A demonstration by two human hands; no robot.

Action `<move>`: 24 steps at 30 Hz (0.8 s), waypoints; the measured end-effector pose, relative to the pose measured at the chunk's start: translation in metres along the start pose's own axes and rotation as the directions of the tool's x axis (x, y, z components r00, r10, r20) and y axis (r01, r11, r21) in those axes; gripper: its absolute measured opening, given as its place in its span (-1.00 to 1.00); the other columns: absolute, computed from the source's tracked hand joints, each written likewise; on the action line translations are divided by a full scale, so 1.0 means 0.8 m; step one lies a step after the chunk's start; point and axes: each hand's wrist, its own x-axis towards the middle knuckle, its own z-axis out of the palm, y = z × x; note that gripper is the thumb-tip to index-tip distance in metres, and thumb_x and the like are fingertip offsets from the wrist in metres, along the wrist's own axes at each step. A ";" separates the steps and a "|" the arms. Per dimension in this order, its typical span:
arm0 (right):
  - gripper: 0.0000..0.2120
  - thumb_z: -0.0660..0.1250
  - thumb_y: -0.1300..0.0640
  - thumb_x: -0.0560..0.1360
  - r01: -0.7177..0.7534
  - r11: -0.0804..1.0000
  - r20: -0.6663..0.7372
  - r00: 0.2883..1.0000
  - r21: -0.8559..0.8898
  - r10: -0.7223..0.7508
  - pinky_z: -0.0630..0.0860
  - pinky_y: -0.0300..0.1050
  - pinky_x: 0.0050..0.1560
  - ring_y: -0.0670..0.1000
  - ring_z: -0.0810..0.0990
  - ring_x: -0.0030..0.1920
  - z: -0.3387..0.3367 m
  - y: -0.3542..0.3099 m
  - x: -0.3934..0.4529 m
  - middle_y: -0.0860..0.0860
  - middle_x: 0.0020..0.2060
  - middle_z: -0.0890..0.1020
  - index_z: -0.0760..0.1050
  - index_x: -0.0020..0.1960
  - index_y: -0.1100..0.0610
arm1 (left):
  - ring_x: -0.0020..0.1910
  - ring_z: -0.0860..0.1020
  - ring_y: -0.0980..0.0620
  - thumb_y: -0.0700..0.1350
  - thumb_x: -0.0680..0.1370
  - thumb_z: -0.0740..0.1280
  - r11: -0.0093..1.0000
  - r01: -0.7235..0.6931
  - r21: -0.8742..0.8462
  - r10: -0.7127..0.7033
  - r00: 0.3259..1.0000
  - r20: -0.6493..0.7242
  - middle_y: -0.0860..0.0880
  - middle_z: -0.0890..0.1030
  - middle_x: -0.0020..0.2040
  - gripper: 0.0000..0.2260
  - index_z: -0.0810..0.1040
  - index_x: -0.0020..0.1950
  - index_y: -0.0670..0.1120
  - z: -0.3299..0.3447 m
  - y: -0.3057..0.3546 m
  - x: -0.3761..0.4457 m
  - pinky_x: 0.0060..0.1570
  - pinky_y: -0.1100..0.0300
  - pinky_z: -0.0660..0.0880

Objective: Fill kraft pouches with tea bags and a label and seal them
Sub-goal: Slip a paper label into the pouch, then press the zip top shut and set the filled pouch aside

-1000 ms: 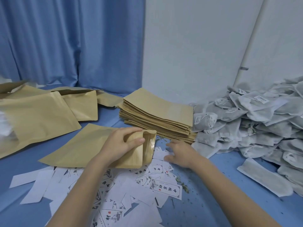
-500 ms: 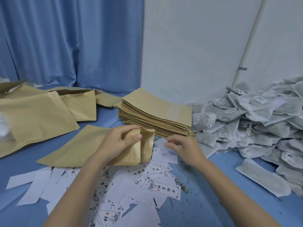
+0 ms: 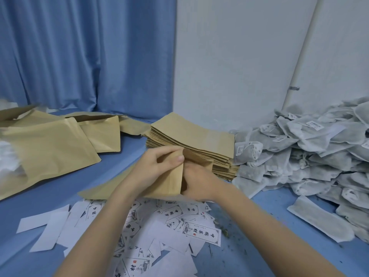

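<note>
My left hand (image 3: 153,168) grips the open mouth of a kraft pouch (image 3: 169,180), thumb on the near face and fingers curled over the top lip, pulling it wide. The pouch lies low over the blue table (image 3: 259,246), its long axis running from its closed end at my left to its mouth at my right, and the mouth faces right toward my other hand. My right hand (image 3: 197,182) is at that mouth with its fingers pushed inside; the paper hides them, so I cannot tell whether they hold anything. Beneath the pouch and my forearms spreads a litter of printed labels (image 3: 199,232), some face up, some blank side up. Just behind the pouch sits a stack of flat pouches (image 3: 191,134). A heap of tea bags (image 3: 311,154) rises at my right. Filled pouches (image 3: 50,148) lie at my left.
</note>
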 end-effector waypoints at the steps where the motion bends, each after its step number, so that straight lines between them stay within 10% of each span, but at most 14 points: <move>1: -0.51 0.41 0.12 0.37 -0.005 1.000 0.002 1.000 0.020 0.005 0.39 -0.12 0.21 0.09 0.45 0.23 -0.010 0.001 0.000 0.12 0.23 0.50 0.43 0.27 0.19 | 0.22 0.54 -0.01 0.12 0.38 0.41 0.997 -0.011 -0.073 0.011 1.000 0.006 -0.02 0.64 0.14 -0.59 0.63 0.15 -0.04 0.002 0.007 0.003 0.30 0.01 0.38; 8: -0.37 0.44 -0.02 0.39 -0.128 0.992 -0.092 0.987 0.010 0.128 0.32 -0.16 0.24 0.06 0.40 0.25 -0.087 0.005 -0.015 0.09 0.27 0.40 0.34 0.37 0.14 | 0.33 0.32 0.37 0.25 0.46 0.27 0.962 -0.189 0.199 0.200 0.979 -0.035 0.34 0.41 0.31 -0.50 0.40 0.38 0.16 0.033 0.067 0.033 0.41 0.19 0.26; 15: -0.30 0.42 -0.07 0.40 -0.202 0.979 -0.124 0.973 -0.038 0.196 0.23 -0.21 0.27 0.03 0.30 0.36 -0.173 -0.006 -0.045 0.07 0.38 0.32 0.25 0.44 0.10 | 0.43 0.21 0.33 0.50 0.22 0.32 0.933 -0.319 0.166 0.285 0.937 0.201 0.20 0.28 0.47 -0.13 0.28 0.45 0.17 0.046 0.136 0.023 0.37 0.40 0.18; 24: -0.77 0.30 -0.16 0.43 -0.399 0.909 -0.171 0.910 -0.119 0.377 0.47 -0.26 -0.11 -0.13 0.54 -0.07 -0.276 -0.023 -0.075 -0.14 -0.07 0.60 0.55 0.04 -0.13 | 0.23 0.45 0.36 0.08 0.45 0.34 0.940 -0.338 0.054 0.337 0.941 0.030 0.28 0.52 0.25 -0.57 0.49 0.32 0.10 0.091 0.185 0.048 0.19 0.40 0.39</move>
